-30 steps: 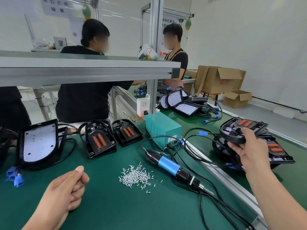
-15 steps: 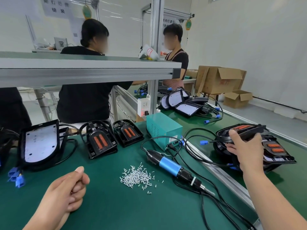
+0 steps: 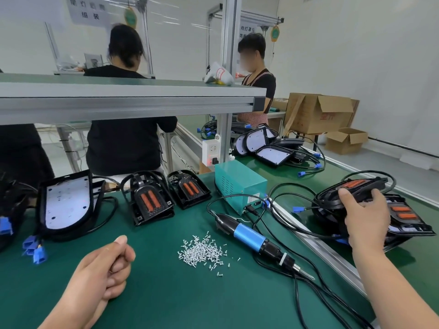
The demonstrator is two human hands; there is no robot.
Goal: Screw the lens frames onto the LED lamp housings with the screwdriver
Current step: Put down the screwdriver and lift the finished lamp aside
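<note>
Bench mat (image 3: 166, 300), green; bare stretch runs from the left hand (image 3: 107, 264) to the near edge. An aluminium rail (image 3: 316, 243) bounds the mat on the right. Black cables cross the near-right corner.

Screwdriver (image 3: 249, 236) lies flat on the mat just left of the rail. Its long axis is diagonal: bit to the near right, cord end to the far left, toward the teal box (image 3: 240, 184). Screws (image 3: 202, 251) heaped just left of it, apart from it.

Right hand (image 3: 365, 219) reaches over the rail and grips the top housing (image 3: 351, 188) of a stack, thumb on its near rim, fingers round its right edge. Housing tilted, orange lens up.

Left hand rests on the mat, fingers curled in, thumb up, nothing seen in it.

Two more housings (image 3: 149, 200) stand at the mat's far edge.
</note>
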